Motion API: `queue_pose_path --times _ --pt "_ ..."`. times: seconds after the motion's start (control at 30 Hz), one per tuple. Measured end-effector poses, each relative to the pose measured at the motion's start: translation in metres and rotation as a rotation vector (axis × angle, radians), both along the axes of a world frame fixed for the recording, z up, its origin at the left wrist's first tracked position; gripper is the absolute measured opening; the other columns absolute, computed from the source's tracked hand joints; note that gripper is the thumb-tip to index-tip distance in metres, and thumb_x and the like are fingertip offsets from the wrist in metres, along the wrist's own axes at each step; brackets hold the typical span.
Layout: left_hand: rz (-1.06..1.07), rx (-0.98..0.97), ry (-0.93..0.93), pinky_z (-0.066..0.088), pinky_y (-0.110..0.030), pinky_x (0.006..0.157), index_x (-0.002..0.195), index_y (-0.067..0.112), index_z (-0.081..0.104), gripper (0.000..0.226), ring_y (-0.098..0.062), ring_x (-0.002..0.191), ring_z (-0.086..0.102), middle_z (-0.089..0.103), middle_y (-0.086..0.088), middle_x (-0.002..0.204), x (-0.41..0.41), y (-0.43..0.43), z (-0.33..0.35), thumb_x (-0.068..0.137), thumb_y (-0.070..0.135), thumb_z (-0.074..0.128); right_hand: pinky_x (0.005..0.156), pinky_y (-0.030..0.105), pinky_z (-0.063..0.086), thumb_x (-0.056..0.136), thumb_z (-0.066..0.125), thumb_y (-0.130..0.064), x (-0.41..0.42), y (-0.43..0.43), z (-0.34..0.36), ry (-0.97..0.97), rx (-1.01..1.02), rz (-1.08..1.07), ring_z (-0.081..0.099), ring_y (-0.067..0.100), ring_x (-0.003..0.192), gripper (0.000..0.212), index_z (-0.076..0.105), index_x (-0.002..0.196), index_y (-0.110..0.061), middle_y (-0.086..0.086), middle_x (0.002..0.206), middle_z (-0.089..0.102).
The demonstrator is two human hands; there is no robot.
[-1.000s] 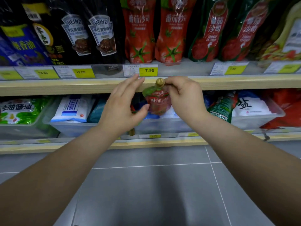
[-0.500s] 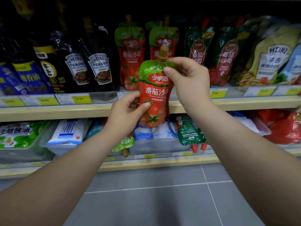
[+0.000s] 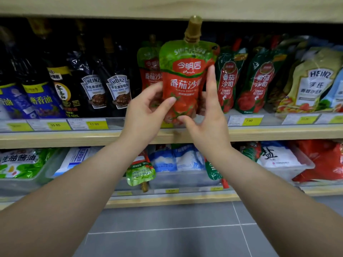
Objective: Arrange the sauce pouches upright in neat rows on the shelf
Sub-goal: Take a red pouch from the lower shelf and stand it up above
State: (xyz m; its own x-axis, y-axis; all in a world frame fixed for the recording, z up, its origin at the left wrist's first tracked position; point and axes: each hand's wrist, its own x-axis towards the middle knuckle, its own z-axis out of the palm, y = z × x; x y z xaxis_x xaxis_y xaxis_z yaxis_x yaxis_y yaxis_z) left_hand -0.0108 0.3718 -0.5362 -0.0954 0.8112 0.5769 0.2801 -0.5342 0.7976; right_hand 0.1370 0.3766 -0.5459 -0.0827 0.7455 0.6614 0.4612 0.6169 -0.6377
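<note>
A red and green tomato sauce pouch with a gold cap stands upright in front of the upper shelf. My left hand grips its lower left side, thumb across the front. My right hand holds its right edge, index finger stretched up along the side and thumb under the bottom. Just behind it on the left stands a matching pouch. To the right stand two dark green ketchup pouches. Another matching pouch hangs cap-down off the lower shelf.
Black Heinz pepper sauce pouches and blue oil packs fill the upper shelf's left. A pale Heinz dressing pouch leans at the right. Clear bins with salt bags sit on the lower shelf. Grey tiled floor lies below.
Both hands lifted the tomato pouch from the lower bin up to the upper shelf. My right hand slid from its cap down to its right side. The view tilted upward.
</note>
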Motion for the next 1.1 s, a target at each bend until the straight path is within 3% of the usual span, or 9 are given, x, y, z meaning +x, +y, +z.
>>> queue_pose_path --times 0.17,0.37,0.43,0.5,0.57,0.7,0.83,0.93,1.1 --pt "0.254 0.017 0.295 0.043 -0.032 0.1 0.13 0.028 0.051 0.048 -0.007 0.117 0.053 0.058 0.013 0.126 -0.035 0.0 -0.015 0.085 0.034 0.066 0.08 0.045 0.055 0.08 0.071 -0.012 -0.021 0.017 0.005 -0.107 0.147 -0.006 0.052 0.02 0.118 0.104 -0.007 0.145 -0.034 0.009 0.133 0.051" --pt "0.581 0.026 0.696 0.032 -0.042 0.094 0.124 0.025 0.059 0.044 -0.029 0.108 0.05 0.066 0.0 0.113 -0.08 -0.003 -0.054 0.084 0.044 0.064 0.07 0.042 0.057 0.08 0.071 -0.01 -0.047 0.038 -0.008 -0.179 0.152 -0.083 0.061 0.021 0.091 0.102 -0.004 0.145 -0.035 0.011 0.117 0.059" --pt "0.613 0.052 0.762 0.031 -0.041 0.092 0.119 0.026 0.063 0.039 -0.029 0.105 0.05 0.067 0.001 0.108 -0.084 -0.002 -0.063 0.083 0.043 0.065 0.075 0.043 0.056 0.082 0.07 -0.012 -0.054 0.043 -0.013 -0.16 0.111 -0.082 0.061 0.021 0.096 0.102 -0.006 0.144 -0.039 0.01 0.121 0.058" --pt "0.624 0.068 0.799 0.031 -0.043 0.093 0.117 0.026 0.065 0.037 -0.029 0.104 0.05 0.065 0.003 0.106 -0.086 -0.002 -0.069 0.084 0.042 0.065 0.08 0.043 0.056 0.082 0.07 -0.014 -0.058 0.046 -0.017 -0.147 0.044 -0.053 0.061 0.02 0.105 0.103 -0.008 0.143 -0.044 0.007 0.128 0.057" --pt "0.631 0.085 0.805 0.032 -0.045 0.096 0.117 0.025 0.065 0.036 -0.028 0.104 0.05 0.064 0.003 0.106 -0.086 -0.001 -0.073 0.085 0.041 0.063 0.077 0.038 0.055 0.081 0.071 -0.015 -0.06 0.047 -0.021 -0.182 0.016 -0.04 0.063 0.018 0.097 0.103 -0.006 0.142 -0.046 0.006 0.126 0.058" --pt "0.619 0.11 0.785 0.031 -0.048 0.103 0.118 0.024 0.064 0.035 -0.029 0.105 0.052 0.064 0.0 0.108 -0.086 -0.001 -0.077 0.087 0.038 0.062 0.066 0.025 0.041 0.082 0.068 -0.013 -0.059 0.053 -0.021 -0.213 -0.004 -0.07 0.048 0.006 0.07 0.097 0.0 0.145 -0.04 0.003 0.109 0.061" --pt "0.621 0.134 0.781 0.03 -0.05 0.105 0.117 0.021 0.065 0.033 -0.031 0.105 0.053 0.064 -0.002 0.107 -0.086 0.0 -0.079 0.087 0.034 0.062 0.06 0.028 0.044 0.082 0.068 -0.013 -0.059 0.056 -0.022 -0.199 -0.103 -0.114 0.05 0.003 0.06 0.1 -0.004 0.144 -0.041 -0.01 0.083 0.055" --pt "0.618 0.13 0.781 0.029 -0.05 0.106 0.117 0.021 0.065 0.033 -0.031 0.105 0.053 0.064 -0.002 0.108 -0.086 0.001 -0.081 0.088 0.034 0.061 0.063 0.032 0.05 0.082 0.067 -0.013 -0.061 0.055 -0.022 -0.191 -0.103 -0.137 0.056 0.01 0.064 0.098 -0.003 0.144 -0.041 -0.008 0.079 0.055" --pt "0.602 0.123 0.78 0.027 -0.049 0.109 0.12 0.02 0.064 0.034 -0.031 0.109 0.052 0.064 -0.004 0.112 -0.086 -0.002 -0.079 0.089 0.034 0.061 0.079 0.036 0.051 0.084 0.065 -0.014 -0.061 0.047 -0.02 -0.153 -0.114 -0.084 0.06 0.022 0.088 0.091 0.002 0.147 -0.034 0.003 0.099 0.058"
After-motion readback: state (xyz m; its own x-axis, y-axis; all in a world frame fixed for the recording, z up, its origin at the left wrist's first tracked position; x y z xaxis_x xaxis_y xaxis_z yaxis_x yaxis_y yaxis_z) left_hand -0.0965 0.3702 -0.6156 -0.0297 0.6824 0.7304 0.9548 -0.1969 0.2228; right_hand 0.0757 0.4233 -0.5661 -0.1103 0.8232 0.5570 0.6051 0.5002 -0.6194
